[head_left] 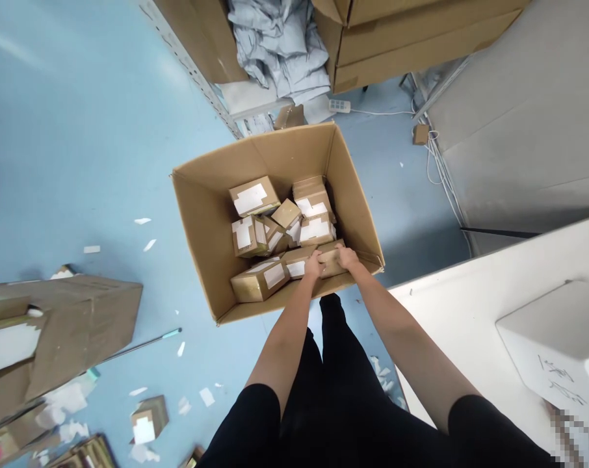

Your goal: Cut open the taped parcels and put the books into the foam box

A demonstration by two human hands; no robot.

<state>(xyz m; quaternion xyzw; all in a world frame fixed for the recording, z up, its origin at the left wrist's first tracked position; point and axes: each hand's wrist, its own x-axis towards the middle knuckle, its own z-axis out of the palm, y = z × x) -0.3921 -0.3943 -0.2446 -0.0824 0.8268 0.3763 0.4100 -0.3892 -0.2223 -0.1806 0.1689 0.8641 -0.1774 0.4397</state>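
Observation:
A large open carton (207,227) stands on the floor in front of my legs, with several small labelled parcels inside. Both my hands reach down into its near right corner. Between them is a small brown cardboard box (330,260), with my left hand (314,265) closed on its left end and my right hand (346,257) closed on its right end. Another parcel (295,261) lies just left of my left hand, partly covered by it. Close by sit a long parcel (260,281) and a parcel with a white label (316,229).
A shelf with grey mailer bags (285,45) and big cartons (421,39) stands beyond. To the right is a white table (445,305) with a white box (552,325). A power strip (340,106), paper scraps and a lone parcel (151,416) lie on the floor.

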